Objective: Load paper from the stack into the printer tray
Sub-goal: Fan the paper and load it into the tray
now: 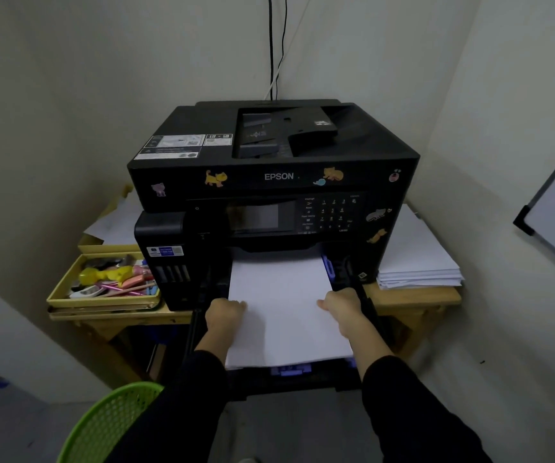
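White paper [283,295] lies gripped between left hand [224,314] and right hand [344,307].

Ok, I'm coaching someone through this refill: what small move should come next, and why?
Probably slide the paper farther into the tray: the left hand and right hand grip its sides, yet its near edge overhangs the blue guide.
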Action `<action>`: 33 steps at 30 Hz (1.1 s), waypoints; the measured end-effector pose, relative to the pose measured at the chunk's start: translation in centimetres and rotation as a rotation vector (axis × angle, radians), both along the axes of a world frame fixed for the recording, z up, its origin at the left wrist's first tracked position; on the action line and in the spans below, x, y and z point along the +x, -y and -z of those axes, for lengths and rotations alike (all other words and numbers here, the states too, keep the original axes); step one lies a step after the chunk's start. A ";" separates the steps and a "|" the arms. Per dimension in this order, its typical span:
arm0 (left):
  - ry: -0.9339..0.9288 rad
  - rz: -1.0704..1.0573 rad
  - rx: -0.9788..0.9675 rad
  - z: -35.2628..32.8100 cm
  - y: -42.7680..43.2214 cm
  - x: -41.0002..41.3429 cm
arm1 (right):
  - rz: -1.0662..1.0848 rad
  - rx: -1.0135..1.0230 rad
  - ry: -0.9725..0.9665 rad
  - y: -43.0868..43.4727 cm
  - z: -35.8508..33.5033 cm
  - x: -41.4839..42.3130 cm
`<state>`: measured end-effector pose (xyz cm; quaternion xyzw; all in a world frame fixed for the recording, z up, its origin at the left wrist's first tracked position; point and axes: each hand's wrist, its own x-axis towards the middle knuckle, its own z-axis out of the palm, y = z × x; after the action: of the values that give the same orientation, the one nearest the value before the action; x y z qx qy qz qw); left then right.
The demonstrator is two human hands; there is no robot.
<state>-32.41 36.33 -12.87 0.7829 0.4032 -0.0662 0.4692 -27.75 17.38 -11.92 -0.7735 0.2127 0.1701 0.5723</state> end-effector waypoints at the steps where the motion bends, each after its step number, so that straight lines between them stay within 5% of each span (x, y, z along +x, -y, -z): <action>1: 0.031 -0.028 -0.017 0.1 -0.1 0.5 | 0.000 -0.014 -0.006 -0.2 0.1 0.3; 9: 0.012 0.020 0.070 1.4 -0.1 1.5 | -0.102 -0.198 0.059 -0.5 1.7 1.5; 15: -0.122 0.092 0.388 0.2 1.2 0.8 | -0.244 -0.550 0.110 -1.2 1.0 1.2; 18: -0.194 0.109 0.358 0.2 1.4 0.5 | -0.197 -0.644 0.091 -1.1 1.3 0.7; 27: -0.161 0.158 0.267 1.0 0.9 -0.7 | -0.289 -0.443 0.050 0.3 1.8 -0.7; 33: -0.319 0.586 0.317 -0.3 1.0 -2.5 | -0.759 -0.465 -0.054 2.3 -0.1 -2.3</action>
<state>-34.86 35.32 -12.53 0.9079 0.2352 -0.2558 0.2342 -30.02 15.09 -11.81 -0.9001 -0.0387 0.3361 0.2743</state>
